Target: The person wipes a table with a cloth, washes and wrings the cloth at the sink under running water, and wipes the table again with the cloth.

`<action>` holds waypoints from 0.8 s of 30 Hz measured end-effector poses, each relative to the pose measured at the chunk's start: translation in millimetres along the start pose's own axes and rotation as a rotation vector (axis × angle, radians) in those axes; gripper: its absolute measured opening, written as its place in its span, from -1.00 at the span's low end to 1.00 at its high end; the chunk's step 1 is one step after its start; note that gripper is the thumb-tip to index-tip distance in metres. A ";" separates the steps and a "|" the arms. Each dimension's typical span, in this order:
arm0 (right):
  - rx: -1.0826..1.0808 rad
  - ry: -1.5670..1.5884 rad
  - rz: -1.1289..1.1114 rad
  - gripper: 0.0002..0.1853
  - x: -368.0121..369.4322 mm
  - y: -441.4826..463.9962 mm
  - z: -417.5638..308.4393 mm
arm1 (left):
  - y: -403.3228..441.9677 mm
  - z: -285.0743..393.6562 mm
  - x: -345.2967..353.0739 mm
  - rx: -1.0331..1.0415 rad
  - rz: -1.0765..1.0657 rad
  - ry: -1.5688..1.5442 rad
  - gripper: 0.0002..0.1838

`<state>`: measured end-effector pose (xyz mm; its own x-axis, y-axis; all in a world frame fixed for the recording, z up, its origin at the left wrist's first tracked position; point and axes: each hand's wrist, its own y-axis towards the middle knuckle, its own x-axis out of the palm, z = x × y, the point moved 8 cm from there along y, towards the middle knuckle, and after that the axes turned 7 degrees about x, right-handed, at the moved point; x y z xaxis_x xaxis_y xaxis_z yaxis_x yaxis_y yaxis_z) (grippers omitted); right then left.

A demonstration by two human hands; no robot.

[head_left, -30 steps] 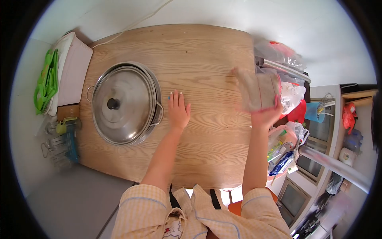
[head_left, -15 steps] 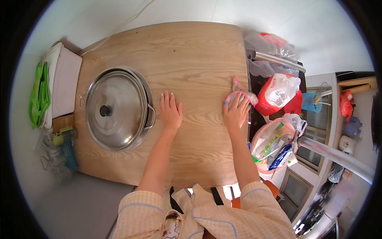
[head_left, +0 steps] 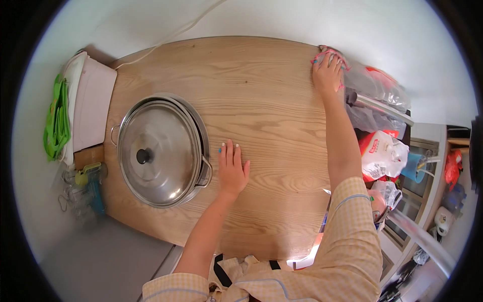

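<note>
My left hand (head_left: 234, 173) lies flat on the wooden table (head_left: 271, 110), fingers stretched out and holding nothing. It rests just right of a large steel pot with a lid (head_left: 168, 136), close to the pot's side handle but apart from it. At the far right corner of the table, my right hand (head_left: 328, 78) presses on a crumpled cleaning cloth (head_left: 332, 49) with pink edging. My fingers cover much of this cloth, and part of it hangs over the right edge.
A white box (head_left: 93, 103) with a green bag (head_left: 56, 121) stands at the left, above glass jugs (head_left: 80, 196). Beyond the right edge are plastic bags (head_left: 380, 85), a red-and-white tissue pack (head_left: 385, 156) and a blue cup (head_left: 413, 167). A cord (head_left: 171, 38) runs along the wall.
My right hand has slid the cloth from the middle of the right edge away to the far right corner. My left hand stays flat beside the pot. The view has shifted.
</note>
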<state>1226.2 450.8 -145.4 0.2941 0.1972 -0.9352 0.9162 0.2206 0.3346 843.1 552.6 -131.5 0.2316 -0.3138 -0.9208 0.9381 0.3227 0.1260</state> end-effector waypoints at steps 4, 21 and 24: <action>-0.046 -0.028 -0.008 -0.45 7.7 4.1 -6.3 | -0.6 1.4 -1.3 -0.005 0.011 -0.015 -0.47; 0.056 1.238 -0.641 -0.55 -89.4 -160.5 -10.9 | -6.8 -1.9 -2.6 0.048 0.075 -0.065 -0.45; 0.550 1.856 -0.736 -0.58 -128.5 -186.1 17.7 | -5.9 -5.7 -3.2 0.031 0.140 -0.151 -0.51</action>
<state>1022.7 367.5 -89.5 -0.3254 0.8198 0.4713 0.7799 0.5145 -0.3565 835.3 556.7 -131.4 0.3938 -0.3989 -0.8281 0.9010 0.3458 0.2619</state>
